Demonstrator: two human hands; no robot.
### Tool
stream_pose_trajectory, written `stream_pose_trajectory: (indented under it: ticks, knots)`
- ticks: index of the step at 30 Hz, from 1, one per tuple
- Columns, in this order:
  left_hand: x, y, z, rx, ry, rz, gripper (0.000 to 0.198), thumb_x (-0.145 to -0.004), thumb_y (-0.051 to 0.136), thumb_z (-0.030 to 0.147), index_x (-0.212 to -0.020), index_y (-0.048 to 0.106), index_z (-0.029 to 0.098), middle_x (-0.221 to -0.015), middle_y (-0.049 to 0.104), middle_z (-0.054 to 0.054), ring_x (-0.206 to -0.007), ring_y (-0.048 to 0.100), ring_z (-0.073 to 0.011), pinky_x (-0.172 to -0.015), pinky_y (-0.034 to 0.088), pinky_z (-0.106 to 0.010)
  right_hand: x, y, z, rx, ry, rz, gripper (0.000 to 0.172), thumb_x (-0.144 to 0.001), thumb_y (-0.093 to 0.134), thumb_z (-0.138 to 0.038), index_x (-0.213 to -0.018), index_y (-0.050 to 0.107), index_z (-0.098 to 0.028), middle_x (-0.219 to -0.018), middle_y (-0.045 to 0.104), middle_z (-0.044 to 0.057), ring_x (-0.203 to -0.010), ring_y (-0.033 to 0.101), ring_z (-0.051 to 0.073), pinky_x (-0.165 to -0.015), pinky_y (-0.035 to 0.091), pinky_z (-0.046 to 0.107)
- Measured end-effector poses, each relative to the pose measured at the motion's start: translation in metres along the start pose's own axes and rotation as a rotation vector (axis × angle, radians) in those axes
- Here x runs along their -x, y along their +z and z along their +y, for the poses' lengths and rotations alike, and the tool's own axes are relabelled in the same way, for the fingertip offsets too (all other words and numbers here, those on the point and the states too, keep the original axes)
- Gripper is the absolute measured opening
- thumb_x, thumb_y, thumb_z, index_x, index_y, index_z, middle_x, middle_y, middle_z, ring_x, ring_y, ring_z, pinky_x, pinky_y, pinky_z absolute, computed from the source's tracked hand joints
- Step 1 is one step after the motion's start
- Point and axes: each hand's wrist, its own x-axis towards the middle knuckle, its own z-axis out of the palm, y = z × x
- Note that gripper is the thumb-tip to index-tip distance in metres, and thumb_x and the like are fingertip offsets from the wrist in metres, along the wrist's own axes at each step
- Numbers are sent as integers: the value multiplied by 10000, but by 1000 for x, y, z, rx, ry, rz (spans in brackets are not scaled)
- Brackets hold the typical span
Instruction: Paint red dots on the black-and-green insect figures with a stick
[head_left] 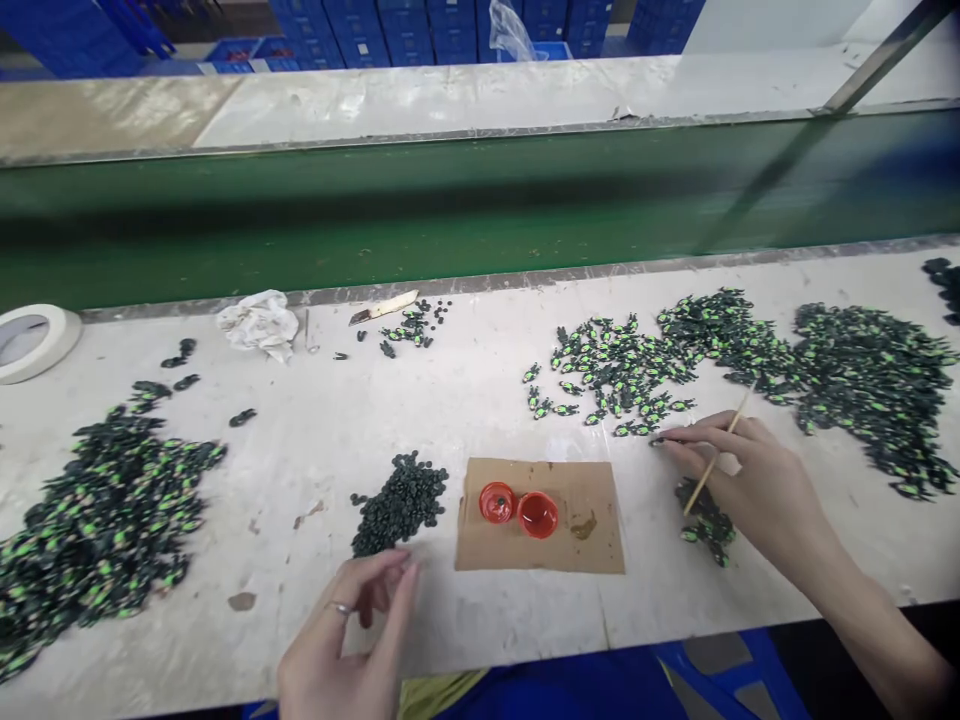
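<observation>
My left hand (352, 630), with a ring on one finger, is beside a pile of small black discs (401, 505). Its thumb and index finger are drawn together at the tips; whatever is between them is too small to make out. A thin wooden stick (709, 475) is held slanting across the fingers of my right hand (750, 485). The same hand's fingertips are at a small black-and-green figure (658, 441), at the edge of a spread of similar figures (622, 365). Under that hand lie a few more figures (709, 530).
Between my hands, a cardboard piece (540, 558) bears two red cups (538, 514). Large heaps of figures lie at left (112, 510) and right (870, 380). Along the back are a tape roll (64, 340), crumpled tissue (259, 322) and a knife-like tool (384, 307), before a green barrier (375, 220).
</observation>
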Motion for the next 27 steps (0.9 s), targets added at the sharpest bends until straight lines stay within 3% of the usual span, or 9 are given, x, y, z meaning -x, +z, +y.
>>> stream_pose_trajectory:
  ticks: [4,7,12,21,24,27]
  knots:
    - [-12,2,-21,-226,337,23,33,-976,695,229,-1002,703,248,-920,636,7,-788,575,-151,-774,471,-243,8,2,-5,74,-59,125,497,-971,585,-673,-969,807,-229,-946,672,102,-915,601,297,-803,476,445]
    - [-17,9,-26,-296,501,0,135,-986,672,134,-1070,708,234,-1012,665,-11,-877,651,-136,-830,494,-235,17,2,-12,53,-59,124,381,-993,602,-580,-952,773,-242,-980,689,74,-904,627,255,-692,482,368]
    - [-21,15,-29,-385,565,12,156,-977,685,125,-1070,753,230,-1028,667,-25,-839,679,-143,-756,516,-255,26,5,-12,10,-16,102,364,-960,642,-573,-905,763,-234,-999,685,82,-834,620,221,-468,408,289]
    - [-32,7,-18,-541,736,-71,99,-988,658,115,-1015,692,203,-978,716,-33,-829,682,-171,-726,484,-285,28,8,-23,-102,3,36,366,-960,675,-580,-884,773,-235,-956,672,66,-780,603,188,-515,437,268]
    - [-36,3,-12,-574,802,-116,86,-986,649,120,-966,655,203,-911,709,-10,-782,665,-165,-714,472,-293,34,4,-32,-190,-14,-43,492,-1089,465,-597,-1000,803,-250,-873,683,57,-717,608,165,-591,486,275]
    - [-38,-1,-11,-613,842,-163,85,-999,618,116,-978,637,195,-900,705,-9,-774,684,-160,-705,485,-288,39,1,-44,-303,-75,-150,689,-1145,209,-597,-1196,815,-273,-730,586,48,-651,563,158,-557,459,274]
